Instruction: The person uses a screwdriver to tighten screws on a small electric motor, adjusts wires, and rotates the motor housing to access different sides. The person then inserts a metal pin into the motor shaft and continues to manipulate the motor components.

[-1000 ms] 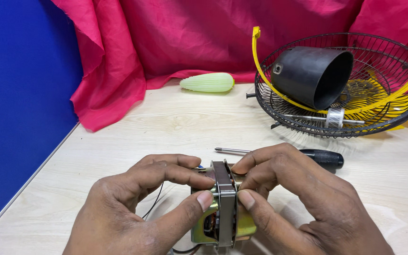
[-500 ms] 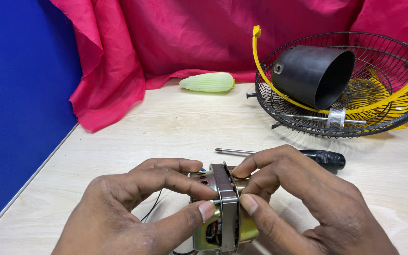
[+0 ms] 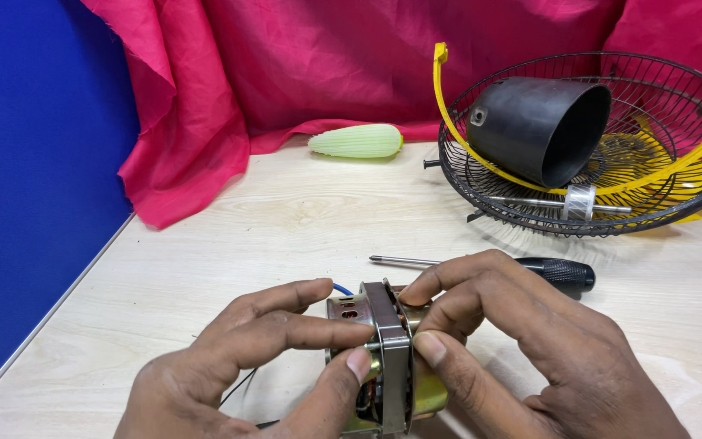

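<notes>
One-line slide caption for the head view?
Left hand and right hand grip a small motor; screwdriver and fan guard behind.

Blue wall (image 3: 34, 162), pale wooden table (image 3: 286, 219)

Brassy-silver motor (image 3: 387, 366), black-yellow fan guard (image 3: 530, 203), pink cloth (image 3: 302, 65)

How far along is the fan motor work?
Done: wire guard sits apart on the table with the black housing lying in it. In hand: left hand and right hand both grip the bare motor. Left: screwdriver lies unused behind; motor remains unmounted.
</notes>
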